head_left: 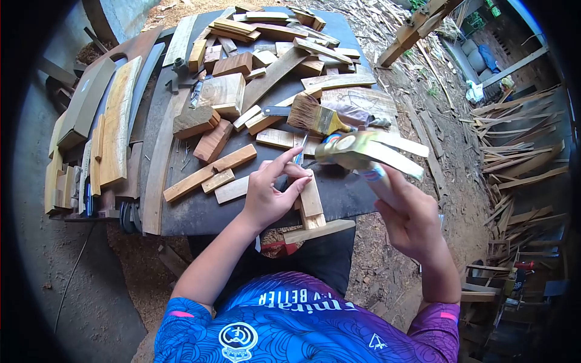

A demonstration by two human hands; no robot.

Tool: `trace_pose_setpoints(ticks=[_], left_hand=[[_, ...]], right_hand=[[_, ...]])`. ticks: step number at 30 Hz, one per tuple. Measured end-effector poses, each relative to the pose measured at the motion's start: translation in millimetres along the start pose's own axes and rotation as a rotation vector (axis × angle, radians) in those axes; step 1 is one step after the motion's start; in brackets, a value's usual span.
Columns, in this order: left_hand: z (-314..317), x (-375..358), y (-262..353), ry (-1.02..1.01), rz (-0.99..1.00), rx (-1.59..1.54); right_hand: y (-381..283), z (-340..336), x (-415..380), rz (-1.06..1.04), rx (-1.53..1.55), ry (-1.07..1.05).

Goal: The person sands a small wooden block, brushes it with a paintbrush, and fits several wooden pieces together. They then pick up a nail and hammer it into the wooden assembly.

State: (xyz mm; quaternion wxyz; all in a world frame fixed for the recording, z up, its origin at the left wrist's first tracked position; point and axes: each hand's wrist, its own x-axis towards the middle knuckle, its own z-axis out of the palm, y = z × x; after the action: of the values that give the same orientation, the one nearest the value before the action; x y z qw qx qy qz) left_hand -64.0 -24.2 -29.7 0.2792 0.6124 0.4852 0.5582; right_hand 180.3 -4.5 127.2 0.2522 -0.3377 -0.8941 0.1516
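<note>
We note the left hand [266,196] pinching a nail [301,156] upright on a pale wood strip [311,202] at frame centre; the right hand [411,221] grips a raised hammer [357,151] over the dark surface [200,212].

Shirt [302,320] print, upside down: "BETTER", rest unclear

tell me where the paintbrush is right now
In the head view the paintbrush lies on the dark table, right of centre, just beyond the hammer raised in the right hand.
</note>
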Motion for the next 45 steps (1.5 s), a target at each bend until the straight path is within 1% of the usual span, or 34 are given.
trace_pose_setpoints(ticks=[1,4,5,6,8,10,11,12,14,15,17,18,19,21,22,24,28,30,31,33,34,36,37,39,40,42,45], left_hand=[[1,0,-1,0.006,-0.015,-0.025],[-1,0,-1,-0.017,-0.026,-0.011],[-1,1,0,-0.024,-0.019,-0.012],[-1,0,2,-0.026,-0.019,0.009],[-2,2,4,-0.018,-0.028,0.034],[0,1,5,0.020,0.027,0.048],[1,-1,1,0.025,0.016,0.010],[0,-1,1,0.025,0.016,0.011],[-1,0,3,0.009,-0.017,0.020],[0,0,2,0.003,-0.009,0.018],[1,-1,-1,0.034,0.037,0.041],[1,-1,-1,0.037,0.033,0.042],[0,-2,0,0.021,0.033,0.061],[-1,-3,3,0.013,0.060,0.090],[0,-4,2,0.013,0.060,0.092],[1,-5,1,0.023,0.076,0.096],[-1,-7,5,0.019,0.117,0.142],[-5,-9,9,-0.049,0.116,0.169],[-6,-9,10,-0.050,0.114,0.170],[-9,-9,11,-0.037,0.208,0.149],[-12,-11,13,-0.039,0.207,0.150],[-17,-13,19,-0.119,0.097,0.128],[-19,-13,21,-0.115,0.094,0.132],[-24,-15,24,-0.253,0.046,0.170],[-26,-14,25,-0.246,0.041,0.176],[-28,-12,26,-0.327,-0.011,0.159],[-29,-11,22,-0.343,0.005,0.158]], right_hand=[[0,1,0,0.003,0.000,0.001],[-1,5,-2,0.077,-0.131,-0.320],[0,6,-1,0.081,-0.113,-0.327],[0,4,-2,0.085,-0.116,-0.320],[1,-3,-2,0.022,-0.033,-0.207],[-1,-3,-2,-0.051,0.022,-0.009],[1,2,-4,-0.081,0.017,0.067],[2,5,-6,-0.081,0.018,0.068],[2,10,-10,0.088,-0.068,-0.277],[3,12,-10,0.124,-0.111,-0.348],[5,11,-12,0.113,-0.065,-0.296],[6,11,-12,0.101,-0.009,-0.258],[4,12,-12,0.103,-0.005,-0.264],[1,12,-8,0.179,0.126,-0.200],[2,11,-9,0.178,0.127,-0.199],[5,11,-12,0.201,0.041,-0.298],[9,13,-16,0.179,0.090,-0.271],[11,12,-18,0.199,0.090,-0.261],[10,11,-18,0.199,0.093,-0.262],[9,9,-18,0.234,0.132,-0.240],[10,10,-20,0.234,0.135,-0.240],[13,9,-24,0.273,0.170,-0.214],[14,9,-25,0.268,0.174,-0.217],[15,9,-27,0.294,0.187,-0.201],[15,9,-28,0.287,0.191,-0.206],[14,9,-29,0.320,0.207,-0.204],[14,10,-29,0.294,0.201,-0.224]])
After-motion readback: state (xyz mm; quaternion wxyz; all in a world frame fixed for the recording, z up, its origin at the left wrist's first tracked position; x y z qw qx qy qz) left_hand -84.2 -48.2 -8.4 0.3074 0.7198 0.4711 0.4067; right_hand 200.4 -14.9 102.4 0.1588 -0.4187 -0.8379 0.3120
